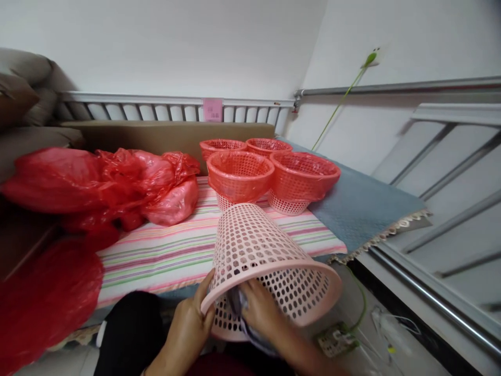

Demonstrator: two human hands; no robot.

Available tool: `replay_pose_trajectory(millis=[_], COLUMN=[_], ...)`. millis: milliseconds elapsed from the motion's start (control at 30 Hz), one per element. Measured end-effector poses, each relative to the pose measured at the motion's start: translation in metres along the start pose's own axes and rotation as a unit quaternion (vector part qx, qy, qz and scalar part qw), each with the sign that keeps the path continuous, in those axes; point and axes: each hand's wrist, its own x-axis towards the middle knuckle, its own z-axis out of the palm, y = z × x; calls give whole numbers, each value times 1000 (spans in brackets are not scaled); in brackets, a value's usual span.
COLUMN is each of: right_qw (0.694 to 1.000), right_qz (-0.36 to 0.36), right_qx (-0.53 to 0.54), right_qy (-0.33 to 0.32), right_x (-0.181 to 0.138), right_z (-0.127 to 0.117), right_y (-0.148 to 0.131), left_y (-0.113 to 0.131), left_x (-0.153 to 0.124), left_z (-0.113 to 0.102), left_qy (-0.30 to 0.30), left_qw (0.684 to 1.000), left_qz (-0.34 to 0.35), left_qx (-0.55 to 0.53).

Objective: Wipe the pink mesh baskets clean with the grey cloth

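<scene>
A pink perforated plastic wastebasket (250,235) lies tipped toward me, its wide mouth facing my body. My left hand (191,318) grips the rim on the left side, thumb and fingers closed around it. Inside the mouth, my right hand (260,308) is closed on a greyish cloth (237,303), which lies against the inner wall and trails below the wrist. The right fingertips are partly hidden by the rim. Several similar wastebaskets lined with red plastic bags, such as the near one (240,175), stand upright just behind.
Crumpled red plastic bags (148,183) are heaped at the left on a striped cloth (168,250). A blue bed cover (352,203) extends to the right. A radiator (156,110) lines the back wall; a power strip (336,339) and cables lie on the floor at right.
</scene>
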Motion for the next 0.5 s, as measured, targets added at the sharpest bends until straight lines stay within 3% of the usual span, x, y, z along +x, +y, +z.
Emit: replay_pose_trajectory(millis=[100, 200, 367, 500], right_qw=[999, 999, 998, 996], right_qz=[36, 50, -12, -66], right_qx=[-11, -5, 21, 29], right_qy=[-28, -20, 49, 44], right_x=[-46, -55, -25, 13], right_z=[12, 10, 11, 20], right_y=[1, -1, -6, -1], left_y=[-3, -4, -9, -11], left_x=[-3, -2, 3, 4], left_z=[1, 2, 1, -1], left_qy=[-7, -2, 4, 16], left_qw=[1000, 1000, 1000, 1000], left_qz=[2, 2, 14, 19], left_qx=[-12, 8, -1, -14])
